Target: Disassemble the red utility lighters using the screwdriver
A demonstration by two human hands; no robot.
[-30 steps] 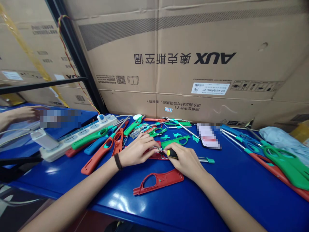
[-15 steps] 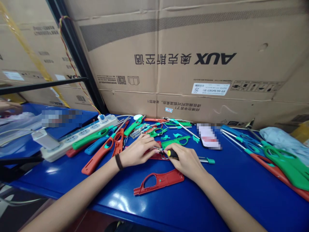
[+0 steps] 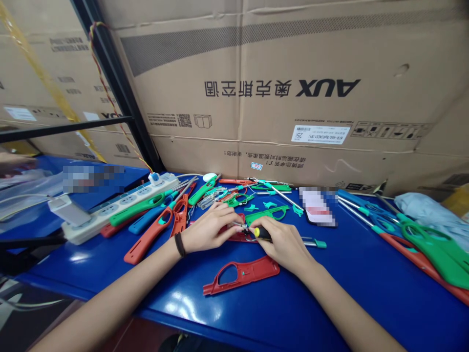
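My right hand [image 3: 286,243] is closed around a screwdriver [image 3: 261,233] with a yellow and black handle. My left hand [image 3: 214,226] pinches a small metallic part [image 3: 245,227] that I cannot make out well; its fingertips nearly meet those of the right. Beneath both hands lies a red lighter shell half [image 3: 240,236], partly covered by fingers. Closer to me, another red lighter shell half [image 3: 258,272] rests with its inner side up. Just beyond my hands are a green shell half [image 3: 266,215] and several small teal plastic pieces [image 3: 270,205].
Long-nosed lighters [image 3: 150,239] lean by a white power strip [image 3: 106,210] on the left. More lighters [image 3: 414,249] lie at right, near a phone [image 3: 318,208]. Loose parts [image 3: 212,198] cover the back of the blue table [image 3: 205,322], before a large cardboard box [image 3: 256,54]. Another person's hand [image 3: 14,162] shows far left.
My hands stay almost in place, still closed over the small part and the screwdriver. The other person's hand at far left has shifted slightly and looks blurred.
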